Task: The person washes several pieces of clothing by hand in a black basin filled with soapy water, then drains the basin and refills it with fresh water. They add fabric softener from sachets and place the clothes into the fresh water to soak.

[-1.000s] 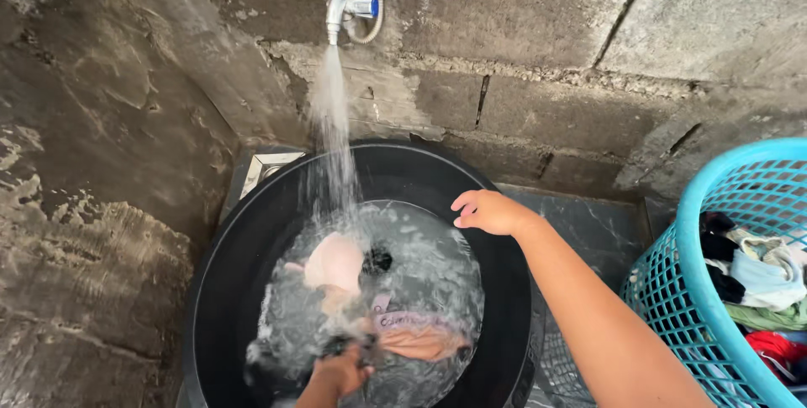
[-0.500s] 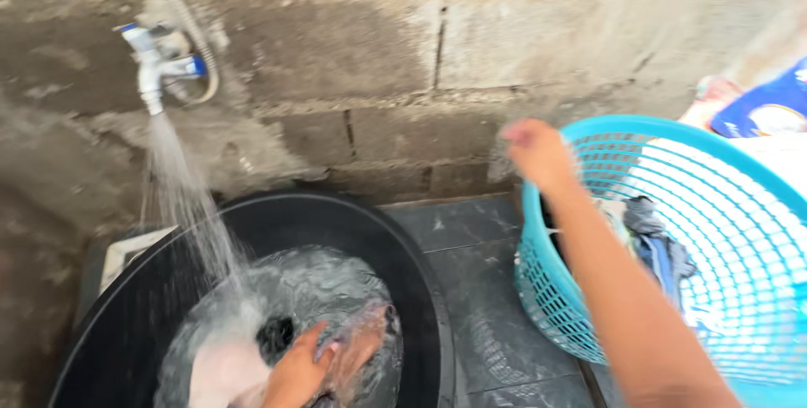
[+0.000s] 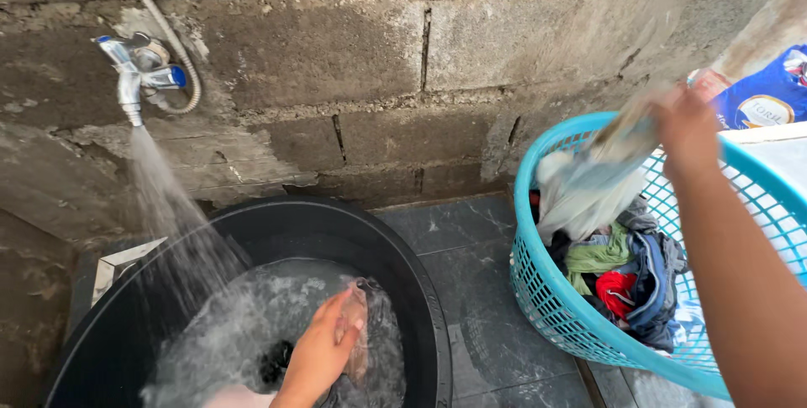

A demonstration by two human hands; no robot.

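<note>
My right hand [image 3: 688, 129] is raised over the turquoise laundry basket [image 3: 538, 290] and grips a pale grey-white garment [image 3: 584, 194] that hangs blurred from it into the basket. My left hand [image 3: 324, 347] is down in the black wash tub [image 3: 424, 315], pressing on wet cloth [image 3: 357, 332] in the foaming water. A wall tap [image 3: 134, 80] pours a stream of water into the tub. The basket holds several crumpled clothes, green, red and blue among them.
A rough grey block wall runs behind everything. A blue detergent bag [image 3: 769, 93] sits behind the basket at the right. Dark wet floor tiles [image 3: 479, 231] lie between tub and basket. A hose loops from the tap.
The view swung right. My right hand left the tub rim, reached the basket and now lifts a pale garment from it. My left hand stayed in the tub water.
</note>
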